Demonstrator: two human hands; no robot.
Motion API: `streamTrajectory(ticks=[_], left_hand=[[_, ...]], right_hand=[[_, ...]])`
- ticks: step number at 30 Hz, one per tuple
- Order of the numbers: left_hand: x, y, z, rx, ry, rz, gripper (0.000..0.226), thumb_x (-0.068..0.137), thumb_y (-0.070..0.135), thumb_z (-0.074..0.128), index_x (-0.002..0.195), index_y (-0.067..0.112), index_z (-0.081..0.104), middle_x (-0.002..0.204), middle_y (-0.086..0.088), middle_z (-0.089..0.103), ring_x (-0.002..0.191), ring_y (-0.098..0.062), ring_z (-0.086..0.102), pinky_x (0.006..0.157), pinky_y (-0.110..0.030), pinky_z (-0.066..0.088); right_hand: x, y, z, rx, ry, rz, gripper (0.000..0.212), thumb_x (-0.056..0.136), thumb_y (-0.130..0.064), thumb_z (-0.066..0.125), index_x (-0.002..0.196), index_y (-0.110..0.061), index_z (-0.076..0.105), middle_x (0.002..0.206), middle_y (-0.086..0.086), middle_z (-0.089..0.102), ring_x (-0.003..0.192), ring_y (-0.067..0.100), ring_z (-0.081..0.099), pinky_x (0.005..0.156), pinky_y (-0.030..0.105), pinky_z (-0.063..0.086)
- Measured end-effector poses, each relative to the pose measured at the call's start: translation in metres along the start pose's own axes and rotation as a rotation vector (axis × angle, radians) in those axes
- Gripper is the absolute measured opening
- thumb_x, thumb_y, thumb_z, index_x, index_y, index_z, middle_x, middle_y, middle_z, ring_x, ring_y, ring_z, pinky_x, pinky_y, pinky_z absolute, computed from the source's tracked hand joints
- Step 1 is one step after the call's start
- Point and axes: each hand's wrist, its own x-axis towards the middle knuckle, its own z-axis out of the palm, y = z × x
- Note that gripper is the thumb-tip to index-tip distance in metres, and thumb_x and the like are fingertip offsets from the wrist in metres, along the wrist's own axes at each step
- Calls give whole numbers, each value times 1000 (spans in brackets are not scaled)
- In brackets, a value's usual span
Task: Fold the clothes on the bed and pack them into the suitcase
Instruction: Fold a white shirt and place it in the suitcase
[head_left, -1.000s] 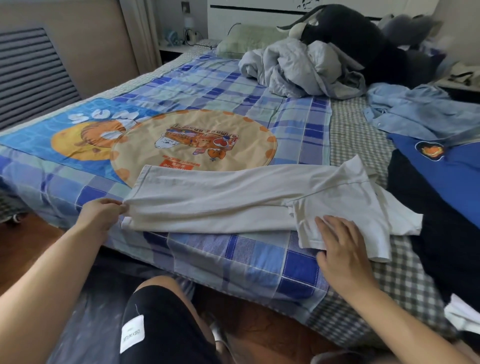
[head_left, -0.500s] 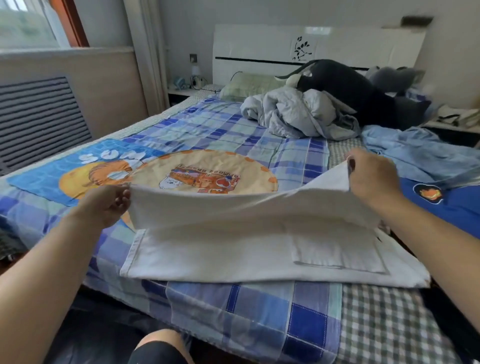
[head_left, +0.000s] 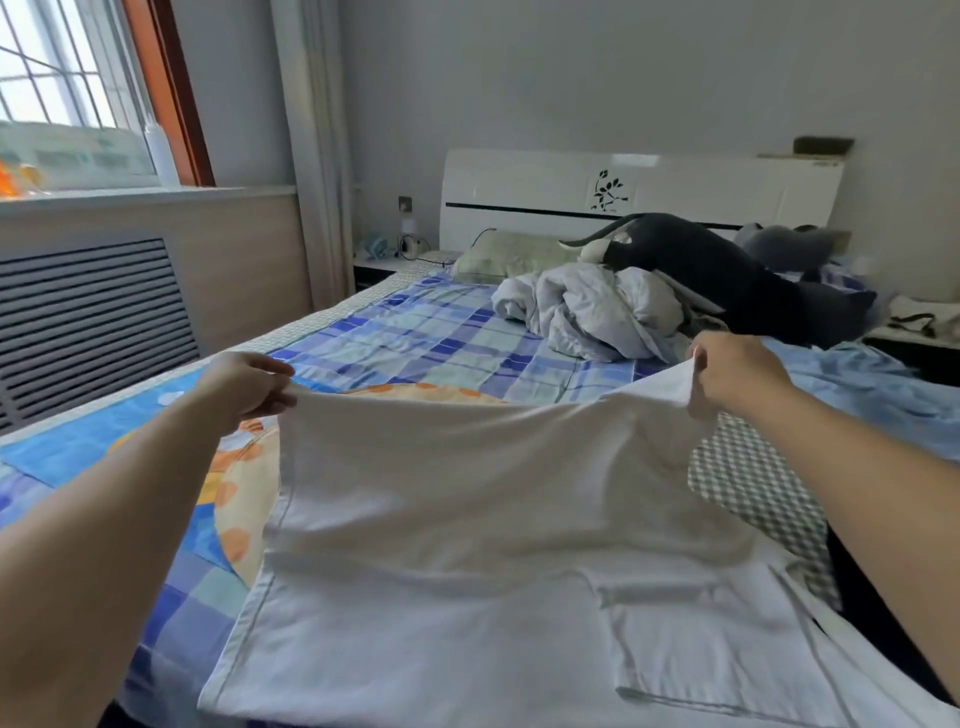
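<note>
Left hand (head_left: 244, 387) and right hand (head_left: 737, 376) each pinched a top corner of the white shirt (head_left: 493, 519), lifted above the bed (head_left: 415, 332); lower half lay flat on it.

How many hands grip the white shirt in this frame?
2. The left hand pinches the white cotton shirt at its raised left corner; the right hand pinches its raised right corner.

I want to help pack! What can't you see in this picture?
- Suitcase: nowhere in the head view.
- White shirt: near hem cut off by the bottom edge.
- Left hand and right hand: fingertips hidden behind the cloth.
- Nightstand items: too small to identify.
</note>
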Motion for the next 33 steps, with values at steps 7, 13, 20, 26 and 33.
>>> streamTrajectory(ticks=[7,13,20,26,33], left_hand=[[10,-12,14,65,-218,-175,18,97,-6,59,100,9,69,81,-12,66,49,-9,64,46,-18,54],[16,-16,15,288,-17,53,8,94,-2,66,99,-1,72,57,-11,66,37,-12,62,48,-23,58],[-21,-6,-3,382,-39,159,7,97,9,66,95,7,73,64,-18,68,51,-22,66,76,-42,64],[-113,-85,-49,241,-74,118,9,95,4,68,91,10,73,78,-18,69,49,-10,67,59,-24,59],[-199,-209,-48,-51,-138,-253,18,96,4,66,109,-8,66,92,-26,70,81,-29,72,65,-23,61]], right_hand=[[7,23,38,85,98,-101,11,97,-12,40,95,-20,47,100,16,57,82,33,51,65,39,40],[-7,33,40,137,144,-239,24,103,-35,37,99,-14,50,105,22,60,96,42,58,77,48,46],[-70,49,30,210,189,-262,21,101,-30,50,92,-11,51,100,23,62,90,43,57,67,44,40],[-189,81,46,224,293,-520,42,93,-42,43,98,-3,59,88,19,63,77,42,63,61,37,35],[-257,108,101,167,91,-660,52,98,-52,33,90,-10,64,84,2,60,74,32,65,61,32,39]])
